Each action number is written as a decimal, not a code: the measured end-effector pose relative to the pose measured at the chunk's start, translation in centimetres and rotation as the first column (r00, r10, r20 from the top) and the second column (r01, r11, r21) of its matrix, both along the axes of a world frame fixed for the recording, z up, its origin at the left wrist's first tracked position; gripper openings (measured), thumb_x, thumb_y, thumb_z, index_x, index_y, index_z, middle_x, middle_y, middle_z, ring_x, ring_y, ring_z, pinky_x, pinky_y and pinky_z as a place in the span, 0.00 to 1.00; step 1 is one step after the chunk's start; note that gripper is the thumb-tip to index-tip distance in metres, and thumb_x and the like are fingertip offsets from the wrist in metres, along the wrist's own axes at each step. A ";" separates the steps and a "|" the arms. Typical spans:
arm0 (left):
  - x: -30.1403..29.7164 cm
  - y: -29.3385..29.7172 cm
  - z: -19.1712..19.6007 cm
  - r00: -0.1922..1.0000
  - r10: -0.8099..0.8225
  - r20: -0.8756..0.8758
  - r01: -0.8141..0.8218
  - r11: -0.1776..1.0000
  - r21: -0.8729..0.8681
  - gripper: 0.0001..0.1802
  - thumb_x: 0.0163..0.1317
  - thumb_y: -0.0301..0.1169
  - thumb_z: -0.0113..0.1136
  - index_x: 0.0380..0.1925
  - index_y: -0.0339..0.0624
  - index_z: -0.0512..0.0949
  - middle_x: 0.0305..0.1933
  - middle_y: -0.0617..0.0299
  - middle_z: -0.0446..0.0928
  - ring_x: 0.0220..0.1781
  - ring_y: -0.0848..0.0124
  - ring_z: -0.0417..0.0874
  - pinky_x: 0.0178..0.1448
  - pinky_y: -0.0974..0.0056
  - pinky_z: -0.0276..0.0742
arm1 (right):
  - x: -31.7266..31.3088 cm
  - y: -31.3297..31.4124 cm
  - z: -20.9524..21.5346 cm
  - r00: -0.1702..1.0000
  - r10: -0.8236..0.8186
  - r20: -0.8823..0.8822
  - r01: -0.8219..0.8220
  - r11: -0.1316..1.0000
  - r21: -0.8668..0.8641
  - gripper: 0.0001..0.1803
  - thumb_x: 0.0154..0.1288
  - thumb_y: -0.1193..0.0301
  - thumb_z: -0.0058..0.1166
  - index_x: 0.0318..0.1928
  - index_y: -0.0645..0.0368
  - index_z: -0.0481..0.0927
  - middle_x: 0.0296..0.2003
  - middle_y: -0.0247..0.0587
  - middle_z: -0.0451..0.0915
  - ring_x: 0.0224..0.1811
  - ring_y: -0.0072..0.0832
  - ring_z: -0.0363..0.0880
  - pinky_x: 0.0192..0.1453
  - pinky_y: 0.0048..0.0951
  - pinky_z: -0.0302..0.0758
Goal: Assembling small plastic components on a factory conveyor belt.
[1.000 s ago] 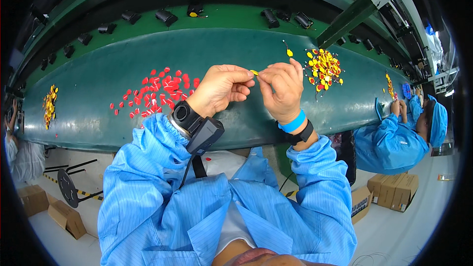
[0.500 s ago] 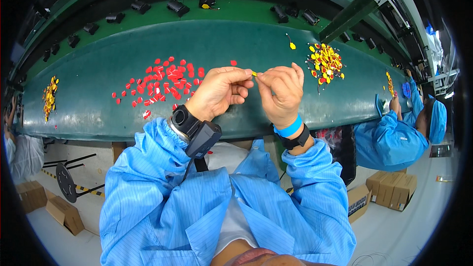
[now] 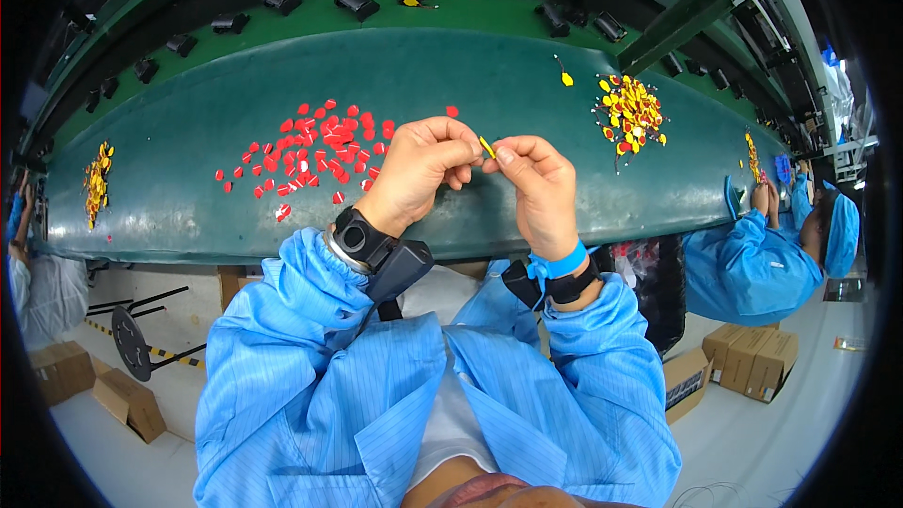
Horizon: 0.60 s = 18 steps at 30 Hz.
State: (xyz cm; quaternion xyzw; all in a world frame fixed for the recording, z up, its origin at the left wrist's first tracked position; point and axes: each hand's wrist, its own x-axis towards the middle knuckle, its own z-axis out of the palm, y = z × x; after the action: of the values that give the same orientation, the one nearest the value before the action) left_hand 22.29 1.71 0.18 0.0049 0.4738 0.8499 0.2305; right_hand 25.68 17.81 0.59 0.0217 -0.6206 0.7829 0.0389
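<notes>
A small yellow disc-like part (image 3: 486,147), seen nearly edge-on, is held above the green table between my two hands. My left hand (image 3: 414,174) pinches it from one side with thumb and forefinger, the other fingers curled. From the other side my right hand (image 3: 544,190) grips it with thumb and fingertips. What lies behind the fingertips is hidden. Left of my hands, many red discs (image 3: 324,136) with pale stripes are scattered over the table. To the right lies a heap of yellow and red parts with thin dark wires (image 3: 632,113).
One yellow wired part (image 3: 566,79) lies apart from the heap. Another yellow pile (image 3: 97,183) is at the far left of the green table (image 3: 188,132). Black blocks (image 3: 356,4) line the back ledge. A co-worker in blue (image 3: 752,268) works at right; cardboard boxes (image 3: 748,357) stand on the floor.
My right hand has turned, with its fingers now more curled. The yellow part has tilted and shows more of its length between my fingertips. The view has shifted slightly.
</notes>
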 end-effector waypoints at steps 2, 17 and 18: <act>0.2 0.0 0.1 0.989 0.008 -0.146 -0.024 0.994 -0.107 0.02 0.57 0.24 0.58 0.29 0.38 0.77 0.27 0.63 0.78 0.22 0.79 0.74 0.26 0.75 0.69 | 0.0 0.5 -0.3 0.950 0.176 0.257 -0.108 0.960 -0.258 0.08 0.64 0.73 0.55 0.41 0.63 0.78 0.33 0.36 0.81 0.36 0.24 0.79 0.45 0.25 0.74; -0.9 -4.6 -0.5 0.517 -0.378 -0.768 -0.618 0.455 -0.641 0.03 0.49 0.21 0.59 0.26 0.38 0.78 0.27 0.59 0.75 0.24 0.68 0.77 0.27 0.67 0.72 | 1.5 2.7 -1.6 0.823 0.537 0.186 -0.291 0.679 -0.674 0.06 0.66 0.71 0.52 0.38 0.61 0.77 0.25 0.37 0.74 0.34 0.32 0.75 0.43 0.33 0.71; -1.2 -5.3 0.2 0.415 -0.489 -0.767 -0.732 0.321 -0.601 0.01 0.49 0.23 0.59 0.23 0.39 0.77 0.27 0.59 0.75 0.25 0.63 0.78 0.27 0.62 0.72 | 1.6 3.0 -1.7 0.820 0.542 0.183 -0.292 0.672 -0.680 0.06 0.66 0.71 0.52 0.38 0.61 0.77 0.25 0.37 0.74 0.34 0.32 0.75 0.43 0.33 0.71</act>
State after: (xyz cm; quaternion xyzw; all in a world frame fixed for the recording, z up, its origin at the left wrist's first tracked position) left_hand 21.06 -3.63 0.34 0.2754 0.9024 0.2705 -0.1915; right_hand 27.27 20.79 -1.11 0.0035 -0.2984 0.9191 -0.2574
